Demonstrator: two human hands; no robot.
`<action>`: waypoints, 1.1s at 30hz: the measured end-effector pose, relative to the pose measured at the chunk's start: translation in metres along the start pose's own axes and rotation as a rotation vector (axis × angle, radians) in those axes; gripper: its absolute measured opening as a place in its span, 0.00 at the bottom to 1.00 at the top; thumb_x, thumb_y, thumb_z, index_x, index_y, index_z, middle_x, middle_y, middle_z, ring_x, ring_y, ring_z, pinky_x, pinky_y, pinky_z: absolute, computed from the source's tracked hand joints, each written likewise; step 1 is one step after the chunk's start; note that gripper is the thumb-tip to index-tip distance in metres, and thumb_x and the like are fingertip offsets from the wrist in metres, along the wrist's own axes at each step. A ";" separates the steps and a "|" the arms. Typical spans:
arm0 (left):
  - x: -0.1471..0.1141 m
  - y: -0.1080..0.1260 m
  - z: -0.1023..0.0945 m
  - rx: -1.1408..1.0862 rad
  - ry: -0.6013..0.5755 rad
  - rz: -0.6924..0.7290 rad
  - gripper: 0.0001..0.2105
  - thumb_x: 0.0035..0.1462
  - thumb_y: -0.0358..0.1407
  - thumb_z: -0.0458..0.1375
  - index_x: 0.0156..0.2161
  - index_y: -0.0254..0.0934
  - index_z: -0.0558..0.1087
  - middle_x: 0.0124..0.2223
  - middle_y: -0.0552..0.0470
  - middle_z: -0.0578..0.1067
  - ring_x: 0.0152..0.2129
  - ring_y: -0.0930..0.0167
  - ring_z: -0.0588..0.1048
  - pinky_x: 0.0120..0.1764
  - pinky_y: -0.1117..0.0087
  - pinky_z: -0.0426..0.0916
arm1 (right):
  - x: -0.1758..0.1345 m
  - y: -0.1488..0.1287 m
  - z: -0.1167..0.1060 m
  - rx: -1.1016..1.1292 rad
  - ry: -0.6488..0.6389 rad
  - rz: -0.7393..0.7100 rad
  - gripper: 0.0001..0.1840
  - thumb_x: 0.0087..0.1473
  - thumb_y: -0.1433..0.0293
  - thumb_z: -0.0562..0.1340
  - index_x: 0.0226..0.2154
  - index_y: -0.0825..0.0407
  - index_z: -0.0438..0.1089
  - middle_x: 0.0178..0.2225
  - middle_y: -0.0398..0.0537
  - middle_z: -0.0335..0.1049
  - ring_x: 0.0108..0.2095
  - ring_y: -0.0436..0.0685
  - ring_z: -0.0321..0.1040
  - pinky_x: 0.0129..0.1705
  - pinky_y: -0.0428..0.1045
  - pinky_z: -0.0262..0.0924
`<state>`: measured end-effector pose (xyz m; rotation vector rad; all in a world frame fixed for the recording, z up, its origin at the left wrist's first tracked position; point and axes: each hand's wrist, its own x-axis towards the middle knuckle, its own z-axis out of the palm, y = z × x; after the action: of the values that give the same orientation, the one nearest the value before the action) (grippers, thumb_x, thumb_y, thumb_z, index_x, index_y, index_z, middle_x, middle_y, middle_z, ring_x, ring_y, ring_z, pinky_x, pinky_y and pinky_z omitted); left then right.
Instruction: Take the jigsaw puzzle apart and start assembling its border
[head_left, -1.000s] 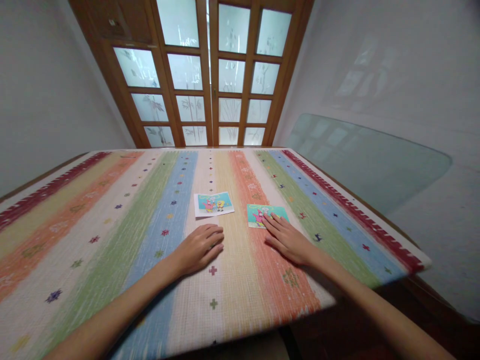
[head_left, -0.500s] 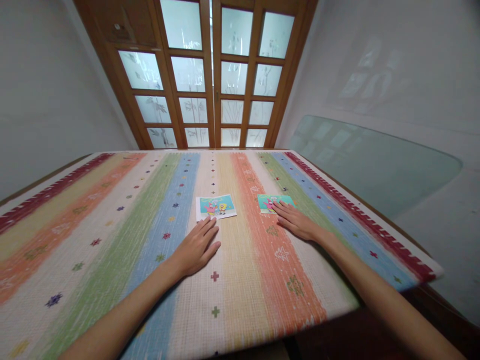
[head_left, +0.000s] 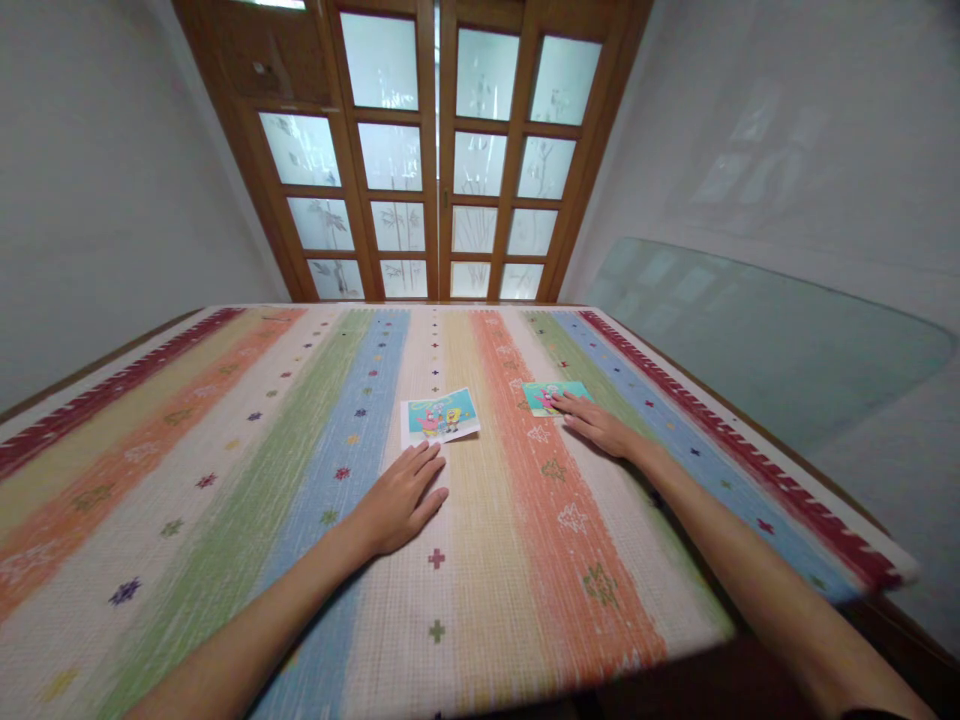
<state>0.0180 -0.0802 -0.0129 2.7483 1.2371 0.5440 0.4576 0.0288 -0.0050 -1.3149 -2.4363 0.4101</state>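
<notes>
Two small cartoon picture cards lie on the striped tablecloth (head_left: 487,560). The white-bordered card (head_left: 440,415) shows a pink figure and a yellow figure on a blue-green ground; it sits slightly askew, its right edge a little raised. My left hand (head_left: 401,500) rests palm down just on the near side of it, fingers stretched out, fingertips at its lower edge. To the right, a turquoise card (head_left: 541,397) is partly covered by the fingers of my right hand (head_left: 598,425). That hand lies flat with its fingertips pressing on the card.
The table reaches back to wooden doors (head_left: 444,150) with frosted glass panes. A pale green glass-like panel (head_left: 765,330) stands against the right wall. The table's near edge (head_left: 660,655) drops off at the lower right.
My right hand has slid the turquoise card slightly away from me, uncovering a white outline on the cloth. The white-bordered card has turned slightly. The view has shifted a little.
</notes>
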 end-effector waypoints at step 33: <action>0.002 -0.001 -0.002 -0.037 0.025 0.013 0.21 0.73 0.44 0.47 0.61 0.33 0.68 0.68 0.36 0.66 0.67 0.57 0.63 0.67 0.48 0.60 | 0.032 0.014 0.019 -0.238 0.044 0.369 0.49 0.64 0.38 0.39 0.72 0.54 0.53 0.73 0.61 0.46 0.73 0.75 0.39 0.70 0.75 0.35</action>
<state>0.0170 -0.0783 -0.0105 2.7285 1.2031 0.5986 0.4432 0.0615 -0.0227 -1.8643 -2.2576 0.1798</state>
